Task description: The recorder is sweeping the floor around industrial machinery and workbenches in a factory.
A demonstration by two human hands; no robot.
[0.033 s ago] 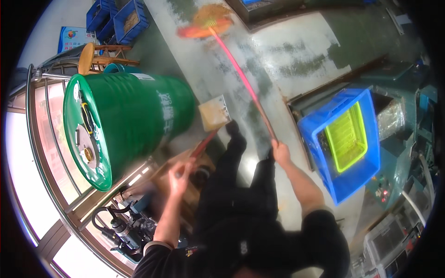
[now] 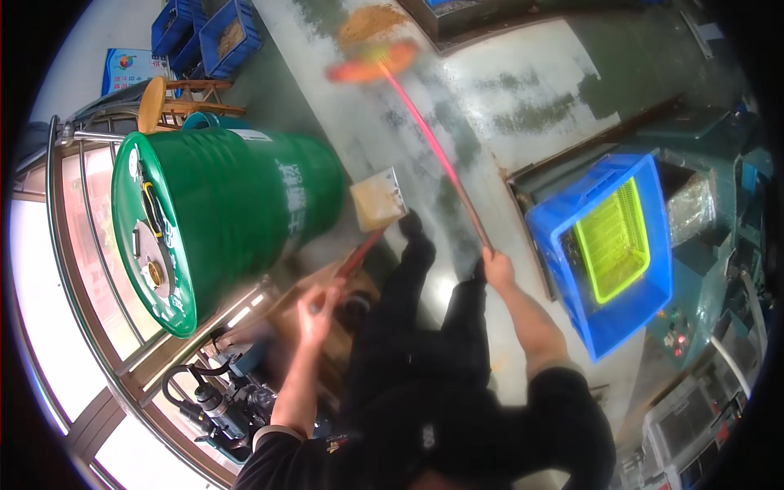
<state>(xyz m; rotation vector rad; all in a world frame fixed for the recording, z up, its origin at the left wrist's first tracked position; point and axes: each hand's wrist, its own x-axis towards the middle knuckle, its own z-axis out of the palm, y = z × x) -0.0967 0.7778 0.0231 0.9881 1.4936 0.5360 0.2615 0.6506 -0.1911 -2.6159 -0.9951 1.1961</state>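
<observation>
My right hand point(image 2: 497, 268) is wrapped round the upper end of a broom point(image 2: 429, 135) with a long pink-red stick. Its orange-red bristle head, smeared by motion, is far ahead on the floor. Just beyond the head lies a pile of brown, sawdust-like material point(image 2: 369, 23). My left hand point(image 2: 317, 309) is closed on the red handle of a dustpan point(image 2: 378, 202). The pan sits beside my shoe, near the green drum, with tan material or staining on its surface.
A large green drum point(image 2: 237, 204) stands at left, pliers on its lid. On the right, a blue crate point(image 2: 600, 318) holds a yellow-green basket point(image 2: 604, 278). Blue bins point(image 2: 229, 41) and a wooden stool point(image 2: 152, 104) are at far left; machinery point(image 2: 224, 408) is at near left.
The broom head has shifted slightly right and nearer to me, leaving more of the brown pile uncovered. My left hand and the dustpan have stayed in place.
</observation>
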